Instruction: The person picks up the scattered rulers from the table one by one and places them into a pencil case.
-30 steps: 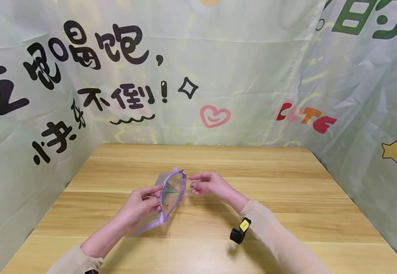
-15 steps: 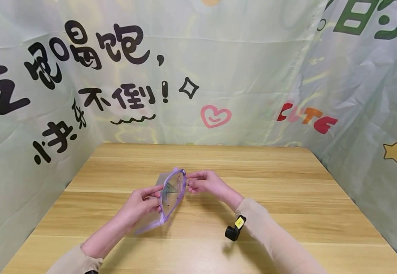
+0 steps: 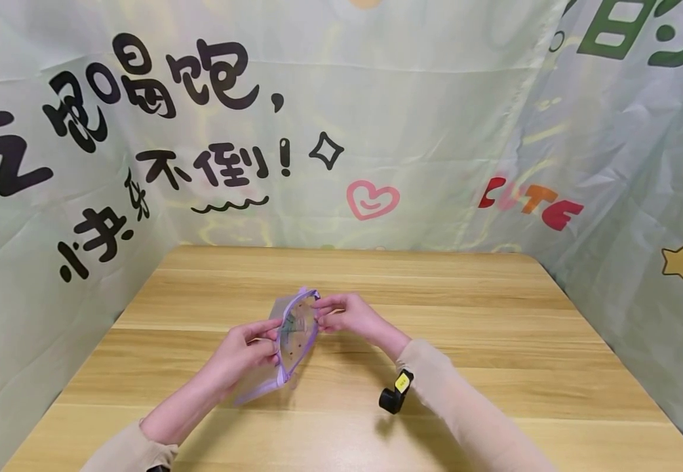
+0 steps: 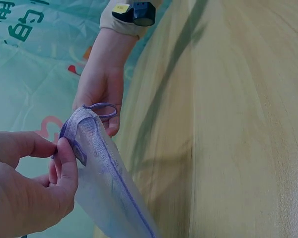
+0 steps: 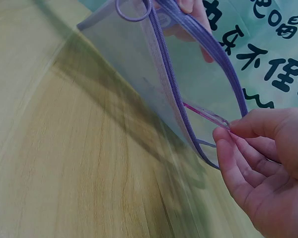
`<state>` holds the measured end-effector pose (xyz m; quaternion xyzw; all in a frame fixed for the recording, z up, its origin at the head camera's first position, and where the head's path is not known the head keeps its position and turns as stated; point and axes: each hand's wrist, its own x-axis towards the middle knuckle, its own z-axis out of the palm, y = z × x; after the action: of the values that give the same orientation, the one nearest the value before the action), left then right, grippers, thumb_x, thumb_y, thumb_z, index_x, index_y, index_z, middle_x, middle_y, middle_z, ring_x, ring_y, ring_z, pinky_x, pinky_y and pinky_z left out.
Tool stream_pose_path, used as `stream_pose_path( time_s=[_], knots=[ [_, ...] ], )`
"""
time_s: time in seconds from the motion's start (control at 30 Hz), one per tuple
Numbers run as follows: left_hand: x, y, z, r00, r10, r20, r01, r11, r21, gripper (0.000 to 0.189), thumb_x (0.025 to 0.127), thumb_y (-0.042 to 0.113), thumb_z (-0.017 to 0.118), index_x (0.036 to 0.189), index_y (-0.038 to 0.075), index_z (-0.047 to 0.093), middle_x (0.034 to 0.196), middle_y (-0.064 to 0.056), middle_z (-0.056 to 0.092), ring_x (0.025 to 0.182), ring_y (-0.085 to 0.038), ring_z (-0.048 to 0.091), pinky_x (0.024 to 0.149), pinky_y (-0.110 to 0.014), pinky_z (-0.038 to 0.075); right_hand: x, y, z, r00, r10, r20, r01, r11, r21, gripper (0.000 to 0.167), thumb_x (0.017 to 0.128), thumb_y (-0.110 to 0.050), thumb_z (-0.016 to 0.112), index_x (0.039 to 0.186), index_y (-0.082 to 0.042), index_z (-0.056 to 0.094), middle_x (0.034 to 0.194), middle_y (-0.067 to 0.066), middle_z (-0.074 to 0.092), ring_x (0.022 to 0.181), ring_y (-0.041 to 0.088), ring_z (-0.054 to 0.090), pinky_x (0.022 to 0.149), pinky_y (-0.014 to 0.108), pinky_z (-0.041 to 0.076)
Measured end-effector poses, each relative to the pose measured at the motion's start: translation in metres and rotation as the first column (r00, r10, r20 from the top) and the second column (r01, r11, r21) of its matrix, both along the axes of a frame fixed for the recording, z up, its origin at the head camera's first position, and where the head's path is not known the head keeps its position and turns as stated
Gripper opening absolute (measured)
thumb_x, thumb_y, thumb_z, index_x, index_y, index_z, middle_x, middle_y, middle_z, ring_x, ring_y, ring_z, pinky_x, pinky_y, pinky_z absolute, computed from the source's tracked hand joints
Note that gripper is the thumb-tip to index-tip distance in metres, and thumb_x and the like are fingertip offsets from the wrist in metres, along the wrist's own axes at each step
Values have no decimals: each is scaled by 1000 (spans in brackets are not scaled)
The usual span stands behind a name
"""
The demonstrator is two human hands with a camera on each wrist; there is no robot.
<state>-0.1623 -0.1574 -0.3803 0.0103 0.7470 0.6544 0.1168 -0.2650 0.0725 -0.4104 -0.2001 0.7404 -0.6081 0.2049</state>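
A see-through zipper pouch (image 3: 299, 331) with purple edging stands tilted above the table, its mouth spread open. My left hand (image 3: 240, 349) grips its near rim, and in the left wrist view the thumb and a finger of that hand (image 4: 35, 183) pinch the zipper edge. At the far rim is my right hand (image 3: 354, 318). The right wrist view shows that hand (image 5: 270, 158) pinching the end of a slim clear-and-pink pen-like stick (image 5: 206, 115). Its other end lies inside the pouch mouth. Greenish marks show within the pouch, too small to make out.
The wooden table (image 3: 436, 282) stretches around both hands. A printed cloth (image 3: 436, 131) hangs behind it and along both sides. A small black camera (image 3: 393, 396) is strapped at the right wrist. A purple loop (image 5: 134, 12) hangs at the pouch corner.
My right hand has moved left, up to the pouch's mouth, bringing the pen-like stick with it. The left hand and the pouch have hardly moved.
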Motion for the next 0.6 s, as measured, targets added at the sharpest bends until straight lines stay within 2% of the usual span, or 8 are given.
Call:
stream_pose_path(
  time_s=[0.2, 0.37, 0.6],
  knots=[
    [0, 0, 0, 1000, -6, -3, 6, 1000, 4, 60, 85, -3, 57, 143, -10, 42, 108, -12, 54, 86, -14, 59, 74, -18, 58, -1, -5, -2, 998, 14, -58, -11, 998, 54, 46, 85, 1, 64, 130, 10, 57, 117, 31, 65, 79, 9, 68, 84, 41, 63],
    [0, 0, 0, 1000, -1, 8, 1, 1000, 14, 60, 85, -3, 56, 144, -10, 42, 108, -10, 53, 85, -13, 59, 76, -19, 59, -4, -9, -2, 999, -2, -55, 6, 998, 67, 44, 85, 2, 64, 128, 9, 59, 116, 29, 66, 77, 9, 68, 84, 43, 63],
    [0, -1, 0, 1000, 2, 4, -2, 1000, 13, 61, 85, -3, 56, 144, -10, 42, 109, -12, 54, 85, -12, 59, 76, -19, 59, -4, -14, -1, 998, -1, -67, 8, 995, 95, 40, 86, 2, 65, 125, 8, 62, 112, 26, 68, 73, 10, 68, 80, 38, 64]
  ],
)
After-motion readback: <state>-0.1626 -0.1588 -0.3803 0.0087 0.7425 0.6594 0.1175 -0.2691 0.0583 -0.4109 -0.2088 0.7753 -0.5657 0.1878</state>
